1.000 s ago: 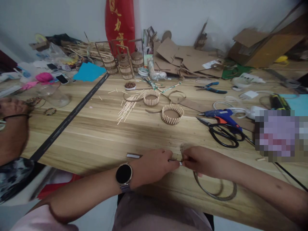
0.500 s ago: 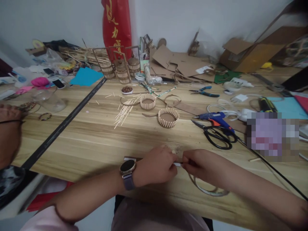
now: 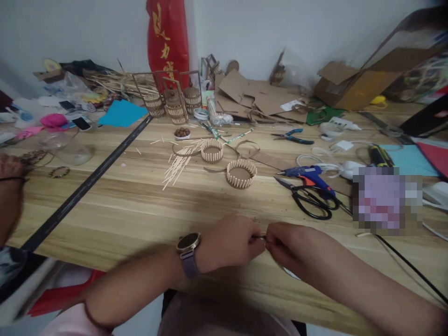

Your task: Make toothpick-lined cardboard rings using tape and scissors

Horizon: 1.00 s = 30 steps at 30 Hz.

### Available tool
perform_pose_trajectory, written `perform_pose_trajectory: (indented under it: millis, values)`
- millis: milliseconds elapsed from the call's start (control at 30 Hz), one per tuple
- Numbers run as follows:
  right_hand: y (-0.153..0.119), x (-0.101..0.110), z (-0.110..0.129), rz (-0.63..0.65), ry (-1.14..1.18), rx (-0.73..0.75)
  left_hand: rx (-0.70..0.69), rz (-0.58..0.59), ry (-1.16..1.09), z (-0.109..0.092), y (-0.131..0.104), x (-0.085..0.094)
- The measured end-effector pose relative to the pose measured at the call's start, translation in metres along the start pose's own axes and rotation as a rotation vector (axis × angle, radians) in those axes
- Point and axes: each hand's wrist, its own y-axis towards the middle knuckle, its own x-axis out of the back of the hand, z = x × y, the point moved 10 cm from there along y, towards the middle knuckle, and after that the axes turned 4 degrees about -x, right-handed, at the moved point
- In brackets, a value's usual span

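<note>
My left hand (image 3: 229, 245), with a watch on the wrist, is closed in a pinch low over the middle of the table. Right beside it, my right hand (image 3: 292, 242) is closed too. A narrow cardboard strip (image 3: 292, 274) runs between the two hands; a short dark piece of it shows at the fingertips and a pale curved part below my right hand. Most of it is hidden. Beyond the hands stand two rings of short wooden sticks on round cardboard bases, a nearer ring (image 3: 241, 174) and a farther ring (image 3: 212, 151).
Black-handled scissors (image 3: 311, 200) and a blue glue gun (image 3: 308, 173) lie to the right, with pliers (image 3: 294, 136) behind. Loose thin sticks (image 3: 178, 168) are scattered left of the rings. Small lidded baskets (image 3: 175, 109) stand at the back. Another person's arm (image 3: 10, 200) rests at far left.
The strip's loop below my right hand has mostly gone out of sight, and its white piece between the fingers now looks dark. The fingertips are closer together. The view has shifted slightly.
</note>
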Motion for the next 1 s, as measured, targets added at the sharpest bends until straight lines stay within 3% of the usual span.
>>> perform_pose_trajectory:
  millis: [100, 267, 367, 600, 1000]
  values:
    - [-0.006, 0.005, 0.006, -0.09, -0.054, 0.054, -0.022, -0.017, -0.07, -0.004, 0.0, 0.002]
    - [-0.027, 0.024, 0.024, -0.43, -0.221, 0.199, -0.027, -0.091, -0.193, -0.003, -0.002, 0.009]
    - [-0.04, 0.031, 0.032, -0.547, -0.29, 0.227, 0.019, -0.118, -0.293, 0.001, -0.005, 0.013]
    - [-0.057, 0.035, 0.039, -0.56, -0.246, 0.251, 0.192, 0.014, -0.543, 0.005, -0.011, 0.004]
    - [-0.073, 0.027, 0.03, -0.565, -0.231, 0.265, 0.173, 0.063, -0.634, -0.005, -0.011, -0.004]
